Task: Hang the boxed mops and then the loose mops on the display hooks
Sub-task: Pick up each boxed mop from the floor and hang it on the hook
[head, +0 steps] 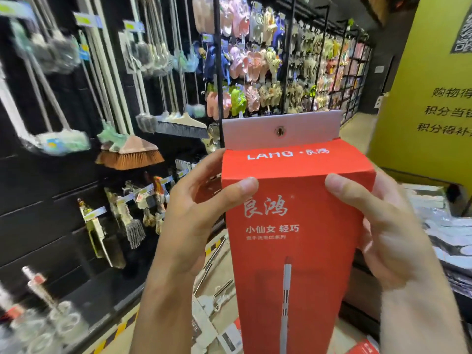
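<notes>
A tall red box (293, 226) stands upright in the middle of the view, held up in front of the person. Its front carries white lettering and a picture of a mop handle; its top face reads "LAHG". A pale flap (281, 130) with a small round hanging hole rises from the back edge of the top.

The left hand (196, 215) grips the box's left side near the top, thumb curled across the front face, fingers hidden behind the box. The right hand (385, 226) grips the right side at the same height, thumb pressed on the front near the top edge.

Behind and to the left, a black wall (51, 200) holds hanging mops (61, 141) and a broom (130, 154) with orange bristles, price tags above them. Farther back, racks of slippers (255, 72) run down the aisle. A yellow panel (421, 98) with dark characters stands at right. On the floor (224, 272) below lie loose metal poles (212, 261).
</notes>
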